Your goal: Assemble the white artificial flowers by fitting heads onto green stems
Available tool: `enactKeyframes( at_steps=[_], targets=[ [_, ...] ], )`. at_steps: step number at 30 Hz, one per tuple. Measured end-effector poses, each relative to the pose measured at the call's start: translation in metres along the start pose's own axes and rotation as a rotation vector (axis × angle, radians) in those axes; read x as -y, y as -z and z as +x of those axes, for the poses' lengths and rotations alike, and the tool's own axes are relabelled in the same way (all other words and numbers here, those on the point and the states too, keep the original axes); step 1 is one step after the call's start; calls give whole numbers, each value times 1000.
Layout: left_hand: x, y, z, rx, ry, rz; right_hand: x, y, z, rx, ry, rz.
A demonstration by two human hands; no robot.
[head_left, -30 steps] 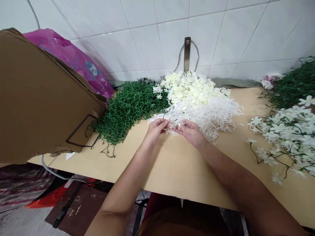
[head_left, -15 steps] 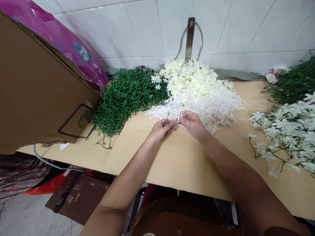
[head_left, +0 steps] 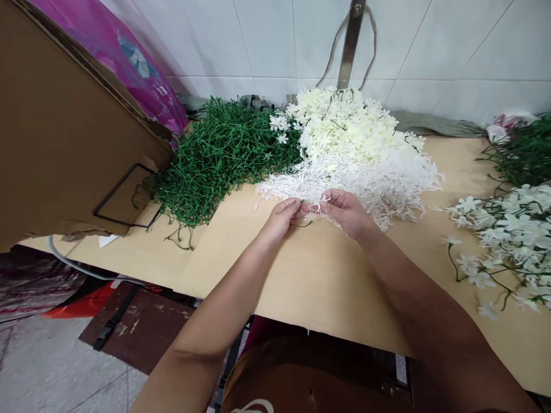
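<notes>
My left hand [head_left: 284, 215] pinches a thin green artificial stem [head_left: 305, 224], whose end sticks out below the fingers. Close beside it, my right hand [head_left: 345, 211] is closed on a small white flower piece [head_left: 322, 204]; the fingers partly cover it. Both hands meet just in front of a heap of white thread-like flower centres [head_left: 370, 186]. Behind that heap lie cream-white artificial blossoms [head_left: 350, 129]. A tangled mound of green stems [head_left: 232, 149] spreads to the left of the hands.
White flowers on stems [head_left: 512, 235] lie at the right, with more green stems [head_left: 523, 152] behind. A cardboard box [head_left: 73, 126] stands at the left by a black wire frame [head_left: 124, 198]. A metal bar [head_left: 350, 46] rises against the tiled wall.
The green stem in my left hand has turned from pointing up to pointing down and right. My hands stay close together. The view has shifted slightly.
</notes>
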State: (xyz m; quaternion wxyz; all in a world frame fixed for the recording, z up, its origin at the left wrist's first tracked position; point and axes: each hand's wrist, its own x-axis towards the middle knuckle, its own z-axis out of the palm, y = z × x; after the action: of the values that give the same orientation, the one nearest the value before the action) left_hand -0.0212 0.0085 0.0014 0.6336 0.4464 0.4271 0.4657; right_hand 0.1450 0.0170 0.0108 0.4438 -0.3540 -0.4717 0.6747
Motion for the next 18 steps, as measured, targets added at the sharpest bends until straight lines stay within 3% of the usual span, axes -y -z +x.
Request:
enactKeyframes(
  at_steps=[9,18],
  targets=[
    [0,-1,-8,82,88,-2,-4,-1,0,108,-179,18],
    [0,1,-7,139,82,59,-9,-6,1,64,-172,-18]
  ],
)
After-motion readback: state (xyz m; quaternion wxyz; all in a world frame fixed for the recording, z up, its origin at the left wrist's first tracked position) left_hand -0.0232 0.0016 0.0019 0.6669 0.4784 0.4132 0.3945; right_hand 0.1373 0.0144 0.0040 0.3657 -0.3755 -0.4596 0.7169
